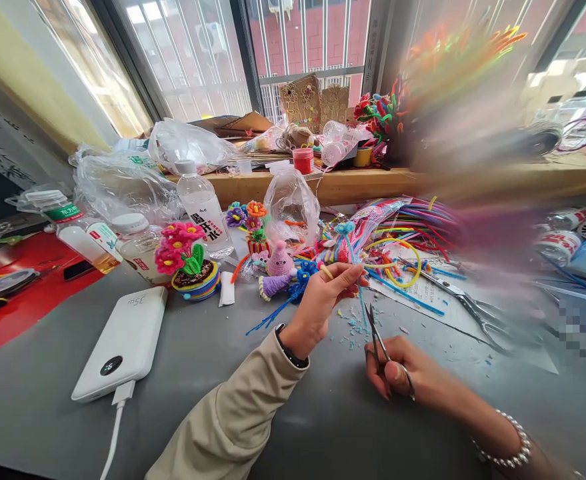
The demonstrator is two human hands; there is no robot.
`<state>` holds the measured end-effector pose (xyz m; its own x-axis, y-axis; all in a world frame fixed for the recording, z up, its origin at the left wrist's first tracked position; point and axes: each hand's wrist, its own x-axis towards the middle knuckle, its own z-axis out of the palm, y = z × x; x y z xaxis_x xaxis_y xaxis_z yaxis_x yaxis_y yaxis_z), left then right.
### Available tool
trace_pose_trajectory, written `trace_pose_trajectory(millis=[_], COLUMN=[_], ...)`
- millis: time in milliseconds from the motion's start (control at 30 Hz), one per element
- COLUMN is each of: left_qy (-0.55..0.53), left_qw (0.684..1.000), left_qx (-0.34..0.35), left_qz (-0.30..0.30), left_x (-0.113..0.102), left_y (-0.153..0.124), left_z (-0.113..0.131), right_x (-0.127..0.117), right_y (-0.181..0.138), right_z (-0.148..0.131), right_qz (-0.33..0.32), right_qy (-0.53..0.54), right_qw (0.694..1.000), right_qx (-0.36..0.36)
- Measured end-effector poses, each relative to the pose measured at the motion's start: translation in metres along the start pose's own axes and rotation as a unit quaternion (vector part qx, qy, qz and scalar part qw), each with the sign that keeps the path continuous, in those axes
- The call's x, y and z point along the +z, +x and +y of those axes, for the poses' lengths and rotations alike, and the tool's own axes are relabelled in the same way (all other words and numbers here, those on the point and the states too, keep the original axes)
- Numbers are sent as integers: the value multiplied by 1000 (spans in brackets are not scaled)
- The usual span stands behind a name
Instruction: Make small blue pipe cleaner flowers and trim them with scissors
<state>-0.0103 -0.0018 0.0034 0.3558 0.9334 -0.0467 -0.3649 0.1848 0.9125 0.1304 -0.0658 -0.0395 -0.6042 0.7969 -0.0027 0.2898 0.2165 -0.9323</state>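
Note:
My left hand [317,300], in a beige sleeve, pinches a light blue pipe-cleaner flower [345,229] by its stem, the bloom standing above the fingers. The stem hangs down below the hand. Lower and to the right, my right hand [403,373] grips small metal scissors [379,337] by their handles. Their blades point upward and are slightly apart, close to the stem's lower end; whether they touch it I cannot tell. Blue fuzzy clippings [353,330] lie on the grey table around the tips. Just behind my left hand is a dark blue fuzzy piece [300,281].
At left are a white power bank [123,340] with a cable, a pink-flowered pot [196,279] and several bottles. Larger scissors [455,293] rest on papers at right, near bundled pipe cleaners [423,223]. A wooden ledge [387,187] runs behind. The upper right is smeared.

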Motion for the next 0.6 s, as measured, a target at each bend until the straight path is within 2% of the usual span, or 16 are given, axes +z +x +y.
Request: trace_pose_trajectory(millis=[233,600], left_qy=[23,33], left_qw=[999,999], left_qx=[-29,-29], left_qz=[-29,-27], left_x=[0,2], left_y=[0,-1], left_z=[-1,-2], right_x=[2,3], right_y=[0,2], right_z=[-5,0], right_qz=[-4,5], right_qy=[13,53], right_qw=[1000,998], right_qx=[-10,-38])
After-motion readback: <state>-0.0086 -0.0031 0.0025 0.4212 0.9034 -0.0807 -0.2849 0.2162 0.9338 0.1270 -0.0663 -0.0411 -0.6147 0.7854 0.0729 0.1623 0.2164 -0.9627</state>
